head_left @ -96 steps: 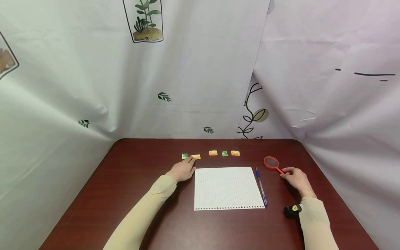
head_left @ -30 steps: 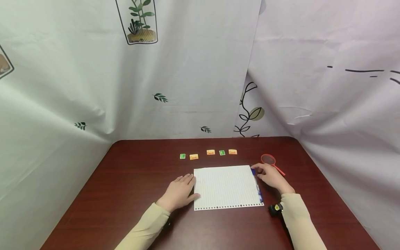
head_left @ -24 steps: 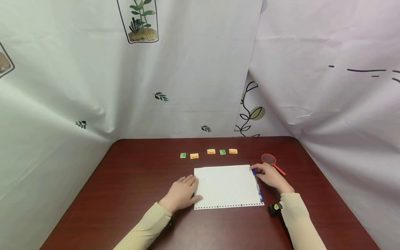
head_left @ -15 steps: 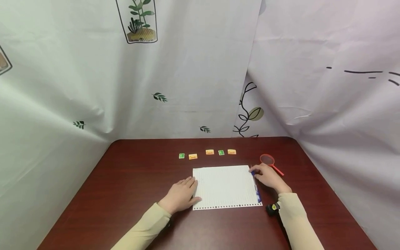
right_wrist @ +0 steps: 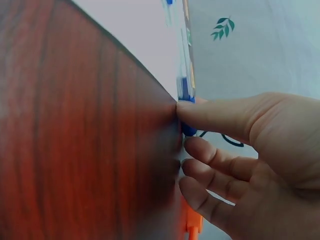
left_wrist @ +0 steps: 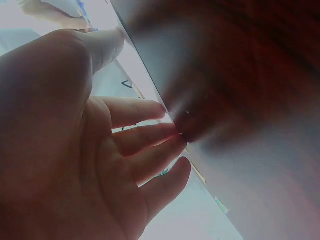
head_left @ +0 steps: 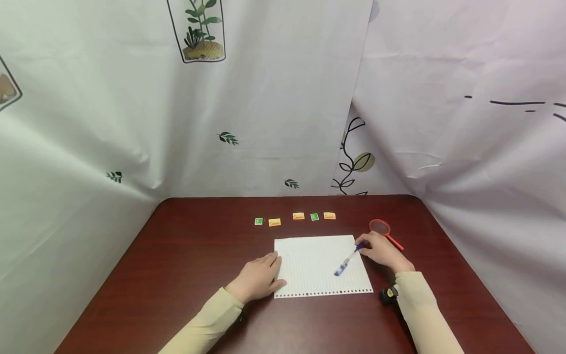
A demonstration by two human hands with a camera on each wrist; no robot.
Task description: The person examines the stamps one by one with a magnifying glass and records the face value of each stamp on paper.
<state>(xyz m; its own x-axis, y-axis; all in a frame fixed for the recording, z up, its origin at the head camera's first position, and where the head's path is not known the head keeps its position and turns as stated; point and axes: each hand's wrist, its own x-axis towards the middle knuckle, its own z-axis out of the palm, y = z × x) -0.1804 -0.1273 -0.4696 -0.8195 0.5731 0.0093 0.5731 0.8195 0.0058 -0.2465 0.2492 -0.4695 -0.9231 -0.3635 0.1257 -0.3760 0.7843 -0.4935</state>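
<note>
A sheet of lined paper (head_left: pixel 314 265) lies on the table, its punched holes along the near edge. My left hand (head_left: pixel 255 278) rests at its left edge, fingers extended and thumb on the sheet; in the left wrist view the fingers (left_wrist: pixel 150 135) are spread along that edge. At the far right corner my right hand (head_left: pixel 381 250) pinches the blue-capped end of a pen (head_left: pixel 347 261). The pen slants across the paper toward me. In the right wrist view the thumb presses against the pen's blue end (right_wrist: pixel 188 120).
Behind the paper stand several small stamp-like pieces in a row, green (head_left: pixel 258 221) and orange (head_left: pixel 274 222) ones. A red magnifying glass (head_left: pixel 381 227) lies just beyond my right hand. White printed cloth (head_left: pixel 283 98) hangs round the dark red table (head_left: pixel 199 236).
My left hand came back from an orange piece to the paper's left edge. My right hand left the magnifying glass's handle, took the pen's end and swung the pen from the right edge over the paper.
</note>
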